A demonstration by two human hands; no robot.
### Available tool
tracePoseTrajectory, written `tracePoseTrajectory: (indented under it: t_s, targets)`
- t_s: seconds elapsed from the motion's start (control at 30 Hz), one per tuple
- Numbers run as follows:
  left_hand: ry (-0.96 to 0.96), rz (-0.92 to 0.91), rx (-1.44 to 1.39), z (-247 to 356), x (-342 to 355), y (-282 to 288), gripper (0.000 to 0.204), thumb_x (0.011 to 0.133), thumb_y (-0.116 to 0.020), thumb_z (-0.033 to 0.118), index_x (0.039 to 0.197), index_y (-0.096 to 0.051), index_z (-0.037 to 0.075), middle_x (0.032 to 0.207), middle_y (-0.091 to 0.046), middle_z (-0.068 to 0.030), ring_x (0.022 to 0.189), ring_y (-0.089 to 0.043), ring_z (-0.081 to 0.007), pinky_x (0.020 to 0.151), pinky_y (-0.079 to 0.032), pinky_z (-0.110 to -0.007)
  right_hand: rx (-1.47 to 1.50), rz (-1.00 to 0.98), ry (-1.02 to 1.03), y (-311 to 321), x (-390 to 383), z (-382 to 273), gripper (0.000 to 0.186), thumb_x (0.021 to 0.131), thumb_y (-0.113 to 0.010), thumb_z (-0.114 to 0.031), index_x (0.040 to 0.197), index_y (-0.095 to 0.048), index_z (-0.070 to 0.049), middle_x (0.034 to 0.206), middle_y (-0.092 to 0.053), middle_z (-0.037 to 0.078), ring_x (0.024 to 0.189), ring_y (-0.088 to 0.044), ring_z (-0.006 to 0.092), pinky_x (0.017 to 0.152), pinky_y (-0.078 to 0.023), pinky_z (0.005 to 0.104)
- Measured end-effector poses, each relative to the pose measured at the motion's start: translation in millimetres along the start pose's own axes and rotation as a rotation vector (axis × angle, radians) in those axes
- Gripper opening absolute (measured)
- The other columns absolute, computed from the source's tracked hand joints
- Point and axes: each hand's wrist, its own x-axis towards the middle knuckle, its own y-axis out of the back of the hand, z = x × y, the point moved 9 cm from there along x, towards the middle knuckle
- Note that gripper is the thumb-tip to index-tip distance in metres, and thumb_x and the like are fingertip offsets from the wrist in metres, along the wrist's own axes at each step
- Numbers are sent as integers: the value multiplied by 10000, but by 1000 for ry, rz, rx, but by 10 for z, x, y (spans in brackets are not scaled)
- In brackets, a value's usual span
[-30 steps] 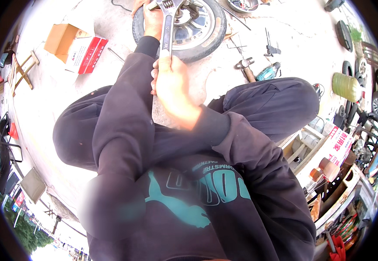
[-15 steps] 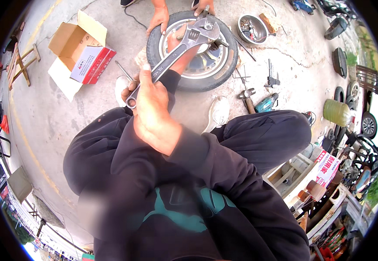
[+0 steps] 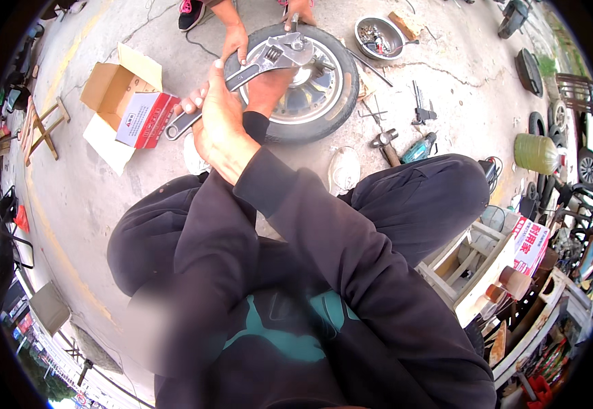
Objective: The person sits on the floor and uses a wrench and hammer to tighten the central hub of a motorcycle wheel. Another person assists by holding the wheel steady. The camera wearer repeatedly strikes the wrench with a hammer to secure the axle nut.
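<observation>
My right hand [image 3: 221, 126] is wrapped round the handle of a large adjustable wrench [image 3: 262, 67]. The wrench slants up over the wheel, its jaws near a nut or bolt end at the far right of the tool. Crossing beneath that arm, my left hand [image 3: 269, 92] reaches over the spoked wheel [image 3: 341, 109], which lies flat with its black tyre. The wrench covers my left fingers, so their grip is hidden. Across the wheel, another person's hand [image 3: 235, 42] presses on the tyre's edge; that person's second hand [image 3: 300, 13] is by an upright metal piece.
An open cardboard box [image 3: 148, 119] stands at left. Right of the wheel are a metal bowl [image 3: 380, 37] of small parts, a caliper-like tool [image 3: 422, 105], a hammer [image 3: 386, 144] and a teal power tool [image 3: 419, 148]. A wooden frame [image 3: 463, 262] stands by my right knee.
The wrench and my right hand have swung left and up, the handle's end now farther left. In the picture, the wheel and nearby items have shifted slightly. The other person's hands stay at the tyre.
</observation>
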Motion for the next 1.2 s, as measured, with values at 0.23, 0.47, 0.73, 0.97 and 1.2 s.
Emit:
tracePoseTrajectory:
  t_s: [0.23, 0.47, 0.73, 0.97, 1.2]
  targets:
    - [84, -48, -13, 86, -33, 149, 462, 883, -781, 387, 1179, -685, 47, 1047, -732, -83, 946, -680, -177, 889, -508, -352, -505, -3, 196, 92, 145, 30, 521, 1034, -588, -445, 714, -629, -37, 644, -622, 20, 614, -558, 96, 628, -447, 291]
    - [104, -109, -44, 44, -24, -41, 510, 894, -779, 403, 1213, -665, 22, 1051, -724, -84, 936, -669, -150, 856, -520, -315, -415, -367, -63, -648, -912, 304, 405, 1044, -588, -331, 832, -601, 13, 656, -634, 78, 517, -623, 152, 461, -494, 301]
    - [228, -203, -100, -82, -18, 13, 569, 907, -771, 429, 1254, -642, -3, 1040, -716, -78, 918, -653, -120, 829, -524, -276, -2124, -224, 580, -650, -1643, -3320, 435, 994, -628, -391, 902, -688, 30, 616, -491, 55, 593, -459, 132, 571, -407, 340]
    - [281, -253, -59, -54, 1, 19, 583, 929, -732, 472, 1269, -629, 9, 1031, -664, -49, 829, -604, -103, 749, -490, -266, -2231, 242, 210, 2705, -1665, -4202, 415, 916, -682, -359, 874, -676, 53, 679, -608, 250, 691, -644, 422, 666, -492, 440]
    - [402, -327, -11, -238, 19, -11, 875, 841, -769, 599, 1395, -526, -33, 1095, -669, -93, 944, -642, -150, 815, -539, -285, -1922, 617, 57, 3985, -1563, -3172, 339, 916, -675, -278, 1047, -644, 33, 987, -656, 255, 924, -634, 438, 795, -508, 461]
